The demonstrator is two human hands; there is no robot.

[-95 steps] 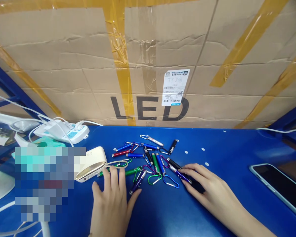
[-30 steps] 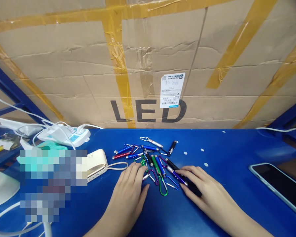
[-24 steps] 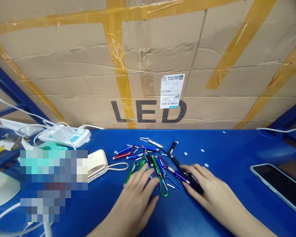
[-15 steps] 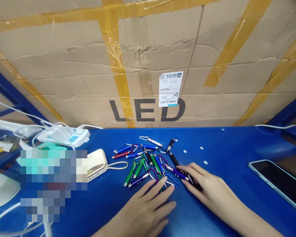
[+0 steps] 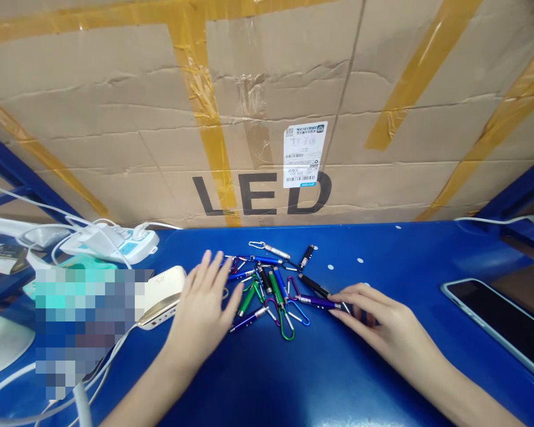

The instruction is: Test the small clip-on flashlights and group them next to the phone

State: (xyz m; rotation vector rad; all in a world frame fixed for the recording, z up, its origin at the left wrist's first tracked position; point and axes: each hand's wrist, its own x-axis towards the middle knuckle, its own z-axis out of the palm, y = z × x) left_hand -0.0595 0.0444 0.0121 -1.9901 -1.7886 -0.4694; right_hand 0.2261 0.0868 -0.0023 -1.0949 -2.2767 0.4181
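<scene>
A loose heap of keychain laser pointers [image 5: 267, 284] lies on the blue table [image 5: 382, 367], in blue, green, black, red, purple and silver, tangled with carabiner clips such as a green one [image 5: 287, 327]. My left hand [image 5: 202, 305] hovers open at the heap's left side, fingers spread, over the cord of a white-and-gold power bank [image 5: 162, 305]. At the heap's right side, my right hand [image 5: 376, 314] pinches the end of a purple pointer [image 5: 315, 301]. A dark object partly hidden under that palm stays hard to identify.
A black smartphone [image 5: 493, 320] lies at the table's right. A white power strip [image 5: 115, 244] with plugs and cables sits at the back left. A large taped cardboard box [image 5: 262, 118] printed "LED" stands behind the table. A pixelated patch [image 5: 84, 329] covers the left side.
My left hand has moved from below the heap to its left side and spread open. The green pointers have been pushed apart from the pile. My right hand has stayed at the purple pointer.
</scene>
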